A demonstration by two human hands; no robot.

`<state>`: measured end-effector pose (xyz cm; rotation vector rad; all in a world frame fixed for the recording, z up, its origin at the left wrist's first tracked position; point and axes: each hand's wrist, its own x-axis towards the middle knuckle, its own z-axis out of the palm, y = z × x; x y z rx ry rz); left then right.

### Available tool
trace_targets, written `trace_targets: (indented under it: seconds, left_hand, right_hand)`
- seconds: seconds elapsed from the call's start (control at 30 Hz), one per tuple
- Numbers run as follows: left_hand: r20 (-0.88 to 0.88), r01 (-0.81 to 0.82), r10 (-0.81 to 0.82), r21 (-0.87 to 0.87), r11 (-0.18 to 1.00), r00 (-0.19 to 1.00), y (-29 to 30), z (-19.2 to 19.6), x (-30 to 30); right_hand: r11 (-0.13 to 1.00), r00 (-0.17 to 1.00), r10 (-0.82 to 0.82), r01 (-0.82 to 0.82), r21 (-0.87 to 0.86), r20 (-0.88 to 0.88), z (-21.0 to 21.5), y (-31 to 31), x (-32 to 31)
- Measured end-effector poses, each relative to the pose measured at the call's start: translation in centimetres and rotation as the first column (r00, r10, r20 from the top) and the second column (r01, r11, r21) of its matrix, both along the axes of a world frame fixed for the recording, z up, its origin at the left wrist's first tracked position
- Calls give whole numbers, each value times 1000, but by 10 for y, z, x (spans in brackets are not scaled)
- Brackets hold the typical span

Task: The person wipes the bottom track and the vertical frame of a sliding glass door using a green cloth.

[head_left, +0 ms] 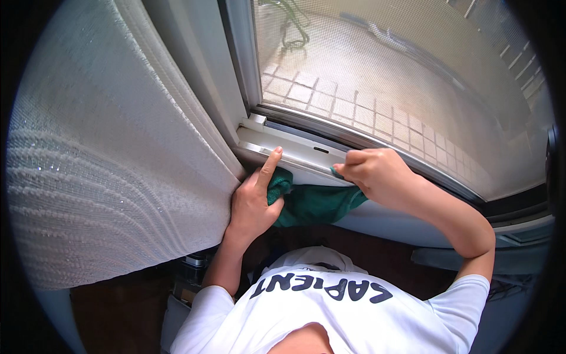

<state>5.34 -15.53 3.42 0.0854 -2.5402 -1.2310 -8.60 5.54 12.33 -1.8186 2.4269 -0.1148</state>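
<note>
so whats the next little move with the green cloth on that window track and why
Probably slide the right hand leftward along the white window track, dragging the green cloth pinched in it. The cloth's edge already sits on the track under that hand, while the left hand bunches the other end and its forefinger rests on the rail, so the stretch between the hands looks like the part left to wipe.

The white window sill (295,150) below the mesh screen (401,76) carries a green cloth (315,203) draped over its front edge, just beside the white curtain (100,147).
</note>
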Motion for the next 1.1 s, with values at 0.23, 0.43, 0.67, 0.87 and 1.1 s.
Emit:
trace_targets:
  seconds: [0.23, 0.43, 0.67, 0.87, 1.1]
  left_hand:
    - [-69, 25, -24, 6, 1000, 997, -9, 0, -1]
    - [-73, -24, 26, 19, 1000, 997, -1, -1, -2]
    - [17, 78, -80, 98, 992, 997, 21, -6, 2]
    - [3, 425, -426, -35, 904, 905, 71, -9, -13]
    - [5, 575, -575, -35, 818, 818, 108, -4, -32]
  right_hand:
    - [974, 990, 7, -39, -225, -140, -19, -20, 13]
    - [889, 990, -82, 20, -458, -118, -29, 36, 27]
    - [814, 928, -372, 319, -485, -14, -26, 89, 64]
    - [630, 744, -667, 552, -546, -18, -25, 138, 88]
    - [368, 490, -869, 733, -572, 69, -38, 156, 113]
